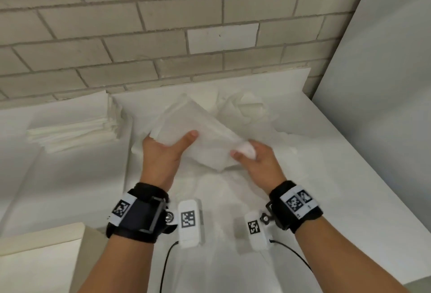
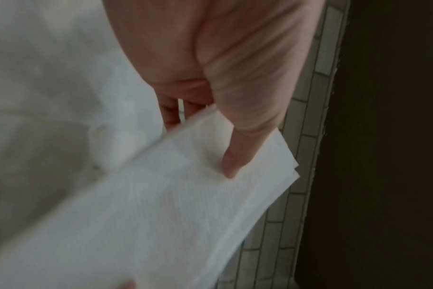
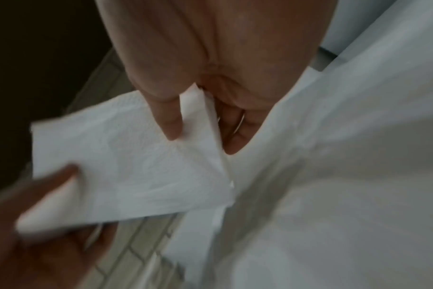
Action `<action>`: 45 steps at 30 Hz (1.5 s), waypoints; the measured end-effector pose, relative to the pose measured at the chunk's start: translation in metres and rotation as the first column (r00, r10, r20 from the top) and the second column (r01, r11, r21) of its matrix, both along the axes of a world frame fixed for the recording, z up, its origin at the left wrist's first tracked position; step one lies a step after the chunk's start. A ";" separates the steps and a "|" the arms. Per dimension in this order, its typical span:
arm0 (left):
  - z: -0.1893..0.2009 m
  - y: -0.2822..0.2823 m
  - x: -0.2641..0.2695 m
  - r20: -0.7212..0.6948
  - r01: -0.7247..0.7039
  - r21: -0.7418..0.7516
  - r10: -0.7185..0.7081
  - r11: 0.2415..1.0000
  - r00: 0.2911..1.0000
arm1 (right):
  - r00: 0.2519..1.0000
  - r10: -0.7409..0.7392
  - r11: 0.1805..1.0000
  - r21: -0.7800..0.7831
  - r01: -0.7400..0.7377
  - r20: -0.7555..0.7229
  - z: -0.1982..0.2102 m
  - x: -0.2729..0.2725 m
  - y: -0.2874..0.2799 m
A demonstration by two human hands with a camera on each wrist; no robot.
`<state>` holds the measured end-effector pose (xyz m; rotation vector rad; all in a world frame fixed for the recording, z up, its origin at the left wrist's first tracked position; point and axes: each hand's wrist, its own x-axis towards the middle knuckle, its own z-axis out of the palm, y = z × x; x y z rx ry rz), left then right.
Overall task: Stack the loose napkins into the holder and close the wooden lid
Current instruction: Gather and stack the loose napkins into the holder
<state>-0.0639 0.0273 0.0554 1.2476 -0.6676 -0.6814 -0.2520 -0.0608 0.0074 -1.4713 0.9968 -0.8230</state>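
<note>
Your left hand (image 1: pixel 163 152) and right hand (image 1: pixel 254 156) each pinch an opposite edge of the napkin bundle (image 1: pixel 196 138), keeping its sheets squared for stacking.

Bare forearms, black wrist straps (image 1: pixel 140 213), white tagged camera modules (image 1: pixel 190 220), black cables (image 1: pixel 166 262)

From my seat I see a pale brick wall (image 1: pixel 163 24) across the far side, from ten to two o'clock — one brick (image 1: pixel 222 38) just right of twelve is whiter than the rest. At three o'clock stands a plain white panel (image 1: pixel 384 82), rising past the top edge. A white cloth (image 1: pixel 338 187) covers the work surface. At eight o'clock sits the corner of a cream box (image 1: pixel 42 236) — its contents I cannot make out.
</note>
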 end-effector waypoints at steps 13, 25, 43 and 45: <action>-0.088 -0.009 -0.006 0.223 0.000 0.272 -0.063 0.962 0.973 | 0.984 -0.175 0.984 -0.029 0.173 -0.040 -0.029 -0.011 -0.019; -0.081 -0.030 -0.002 0.306 -0.027 0.297 -0.068 0.955 0.950 | 0.982 -0.184 0.982 0.026 0.185 -0.028 -0.025 -0.011 -0.046; -0.084 -0.033 0.007 0.369 -0.026 0.316 -0.097 0.949 0.924 | 0.980 -0.155 0.988 -0.011 0.154 -0.123 -0.036 -0.013 -0.051; -0.084 -0.029 0.007 0.333 -0.005 0.292 -0.097 0.956 0.938 | 0.969 -0.210 0.977 -0.013 0.211 -0.131 -0.035 -0.016 -0.052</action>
